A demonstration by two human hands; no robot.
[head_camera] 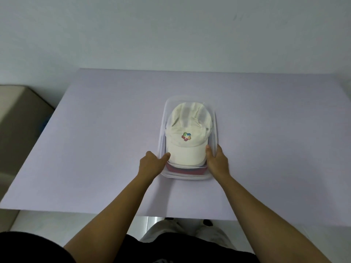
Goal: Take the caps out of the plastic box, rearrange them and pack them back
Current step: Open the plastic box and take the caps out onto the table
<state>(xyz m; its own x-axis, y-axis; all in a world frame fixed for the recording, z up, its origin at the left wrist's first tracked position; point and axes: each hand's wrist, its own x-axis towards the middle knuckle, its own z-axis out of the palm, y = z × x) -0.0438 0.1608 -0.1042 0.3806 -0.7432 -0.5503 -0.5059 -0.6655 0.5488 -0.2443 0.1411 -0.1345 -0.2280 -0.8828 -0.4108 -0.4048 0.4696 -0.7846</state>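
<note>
A clear plastic box (215,120) stands in the middle of the lavender table (95,139). On top inside it lies a white cap (187,141) with a small multicoloured logo, its brim toward me. Under its brim a red cap (185,170) shows at the box's near end. My left hand (152,164) grips the box's near left wall, thumb inside against the white brim. On the near right wall my right hand (217,160) does the same, its thumb touching the brim's right edge. How many caps lie below is hidden.
The table's near edge runs just in front of my legs; its left edge drops to a beige box-like object (17,120) on the floor. A pale wall rises behind the table's far edge.
</note>
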